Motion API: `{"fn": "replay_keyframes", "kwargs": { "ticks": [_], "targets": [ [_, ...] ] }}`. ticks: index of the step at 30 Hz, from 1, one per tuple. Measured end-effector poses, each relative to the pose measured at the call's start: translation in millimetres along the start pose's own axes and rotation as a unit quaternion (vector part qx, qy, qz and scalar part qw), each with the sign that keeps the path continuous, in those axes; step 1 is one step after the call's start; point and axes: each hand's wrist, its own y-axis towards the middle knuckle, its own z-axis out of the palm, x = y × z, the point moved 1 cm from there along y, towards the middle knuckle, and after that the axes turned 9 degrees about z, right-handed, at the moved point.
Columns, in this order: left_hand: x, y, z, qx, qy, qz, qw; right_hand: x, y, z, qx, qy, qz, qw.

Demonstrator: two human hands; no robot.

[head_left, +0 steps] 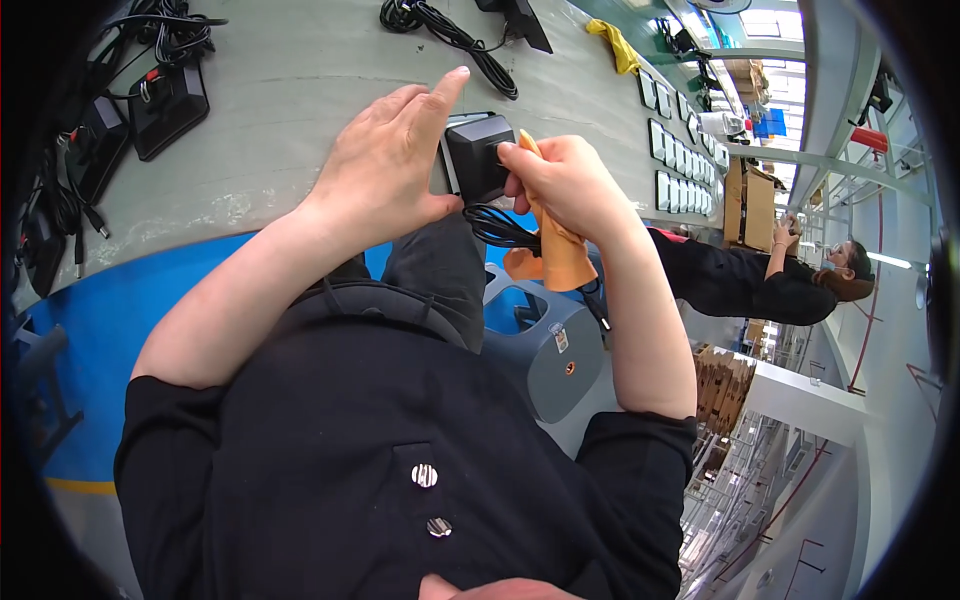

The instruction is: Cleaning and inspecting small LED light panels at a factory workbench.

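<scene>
Black box (478,158) is up at the near edge of the bench (270,95), between the two hands, roughly in front of the person's lap. Dark face toward the right hand, thin silvery edge toward the left.

Right hand (565,185): grip closed on an orange cloth (562,255), thumb tip on the box's right side. Cloth hangs below the fist. Can't tell how much of the box's weight that hand takes.

Left hand (395,150): grip wide, fingers spread and pointing away over the bench, thumb tip at the box's lower left corner. Can't tell if the thumb presses or just sits beside it.

Black cable (500,228) is looped under the box, next to the cloth; a plug end (597,308) dangles below the right hand.

On the bench, left: several black units (168,112) with bundled cords. Far side: coiled cord (455,40) and another black unit (520,22). Further right: yellow cloth (616,46), then rows of pale, dark-edged panels (682,150).

Below: grey stool (558,365) over blue floor (205,290). Off right: co-worker in black (735,282), one hand near a cardboard box (748,205).
</scene>
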Motion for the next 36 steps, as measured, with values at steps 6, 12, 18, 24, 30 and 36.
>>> {"fn": "replay_keyframes", "kwargs": {
  "ticks": [6, 12, 18, 24, 30, 36],
  "targets": [
    [-1.3, 2.0, -3.0, 0.026, -0.008, -0.002, 1.000, 7.3, 10.4, 3.5, 0.014, 0.001, -0.011, 1.000],
    [-0.8, 3.0, -1.8, 0.020, -0.009, 0.007, 1.000, 11.9, 11.8, 3.3, 0.002, 0.011, -0.014, 1.000],
    [-0.6, 6.0, 0.7, 0.006, 0.014, 0.028, 0.999, 14.5, 13.0, 2.2, -0.014, -0.030, -0.035, 0.999],
    [-0.8, 11.2, 4.1, 0.023, 0.100, 0.054, 0.993, 7.0, 12.8, 1.3, -0.021, -0.059, -0.066, 0.996],
    [-7.2, 15.2, 3.8, 0.067, 0.131, 0.075, 0.986, -38.2, -18.6, 6.8, -0.009, -0.078, -0.093, 0.993],
    [-13.4, 18.8, 2.0, 0.091, 0.137, 0.075, 0.984, -64.9, -5.7, 18.4, -0.149, -0.118, -0.251, 0.949]
  ]
}}
